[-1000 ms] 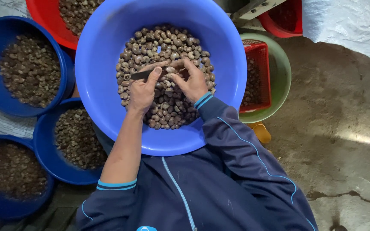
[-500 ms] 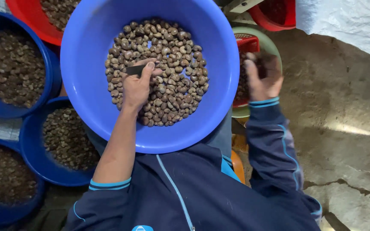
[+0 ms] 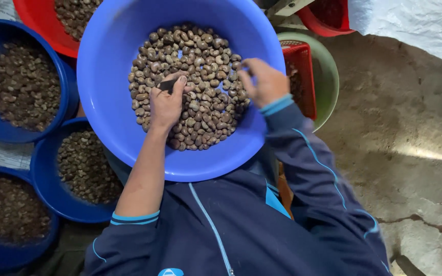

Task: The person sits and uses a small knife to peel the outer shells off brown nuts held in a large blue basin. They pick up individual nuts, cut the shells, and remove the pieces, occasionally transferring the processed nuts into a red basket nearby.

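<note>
Large blue basin (image 3: 108, 102), centre of view, resting on the person's lap; top rim cut off at 12 o'clock. Contents: one heap of brown, kidney-shaped nuts (image 3: 200, 66), too many to count, covering the floor of the basin.

Left hand (image 3: 167, 105), at the heap's 9 o'clock edge: fingers curled, thumb and forefinger closed on a small dark tool (image 3: 167, 85), of which only a short end shows; its kind cannot be made out. Sleeve pushed up to the elbow.

Right hand (image 3: 264, 82), at the heap's 3 o'clock edge, over the basin rim: fingers bent inward, back of the hand to the camera. Blurred; whether it holds a nut cannot be told.

Surrounding containers, outward:
- Three smaller blue bowls at 9, 8 and 7 o'clock (image 3: 67, 76), (image 3: 42, 174), (image 3: 6, 255), each holding dark brown nuts or shell pieces; the lowest is cut off by the frame and dim.
- One red tub (image 3: 37, 20) at 11 o'clock, partly hidden behind the basin, holding similar nuts.
- One green bowl (image 3: 328, 76) at 3 o'clock, with one red crate (image 3: 303, 66) inside it; crate contents mostly hidden by the right hand.
- One red container (image 3: 323, 23) at 1 o'clock, cut off, contents unclear.

Ground: bare cracked concrete floor (image 3: 410, 153) at 3 to 5 o'clock.
</note>
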